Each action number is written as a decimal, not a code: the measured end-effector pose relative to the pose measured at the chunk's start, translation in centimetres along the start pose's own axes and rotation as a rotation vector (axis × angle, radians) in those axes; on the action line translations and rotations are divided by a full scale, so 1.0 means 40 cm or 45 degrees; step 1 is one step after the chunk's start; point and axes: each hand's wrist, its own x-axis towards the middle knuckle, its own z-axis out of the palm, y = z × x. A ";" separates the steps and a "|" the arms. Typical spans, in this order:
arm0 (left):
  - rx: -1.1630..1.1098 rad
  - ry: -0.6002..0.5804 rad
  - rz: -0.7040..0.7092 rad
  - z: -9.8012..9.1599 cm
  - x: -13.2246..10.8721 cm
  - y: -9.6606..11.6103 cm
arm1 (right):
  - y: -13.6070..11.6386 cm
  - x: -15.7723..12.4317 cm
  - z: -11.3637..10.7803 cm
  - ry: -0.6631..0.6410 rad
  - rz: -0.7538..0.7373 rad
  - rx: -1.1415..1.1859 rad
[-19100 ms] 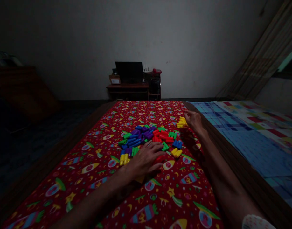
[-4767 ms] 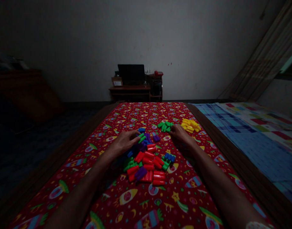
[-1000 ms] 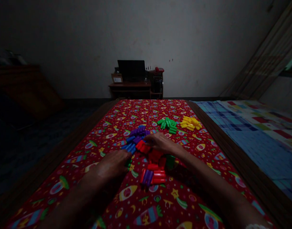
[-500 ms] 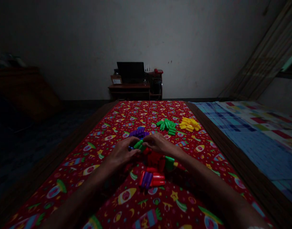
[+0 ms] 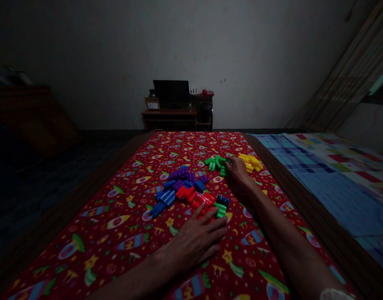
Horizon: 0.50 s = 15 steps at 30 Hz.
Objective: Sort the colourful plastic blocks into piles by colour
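Observation:
A mixed heap of red, blue and purple plastic blocks [image 5: 188, 192] lies in the middle of the red patterned cloth [image 5: 122, 216]. My left hand [image 5: 196, 237] rests flat, fingers spread, just in front of the heap, its fingertips over red and green pieces [image 5: 221, 209]. My right hand [image 5: 238, 170] reaches further out, fingers curled at the green block pile [image 5: 215, 162]; what is in them is hidden. A yellow block pile [image 5: 251, 162] lies right of the green one.
The cloth covers a long wooden table with a bare edge [image 5: 319, 221] on the right. A checked mattress [image 5: 335, 175] lies beyond it. A small desk with a dark screen [image 5: 171, 93] stands by the far wall. The room is dim.
Both hands left the heap's middle. My right hand moved out to the green pile; my left drew back and to the right, now flat before the heap. The blocks look more spread out.

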 end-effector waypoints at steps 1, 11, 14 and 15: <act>0.036 0.012 -0.026 0.007 0.000 -0.016 | 0.001 0.000 0.003 -0.036 -0.019 0.000; 0.054 0.147 -0.243 -0.006 -0.030 -0.176 | -0.059 -0.005 -0.058 -0.143 -0.270 -0.073; -0.026 0.245 -0.314 -0.004 -0.040 -0.207 | -0.122 -0.033 -0.106 -0.376 -0.414 -0.149; -0.044 0.288 -0.336 -0.001 -0.042 -0.216 | -0.145 -0.048 -0.115 -0.488 -0.451 -0.198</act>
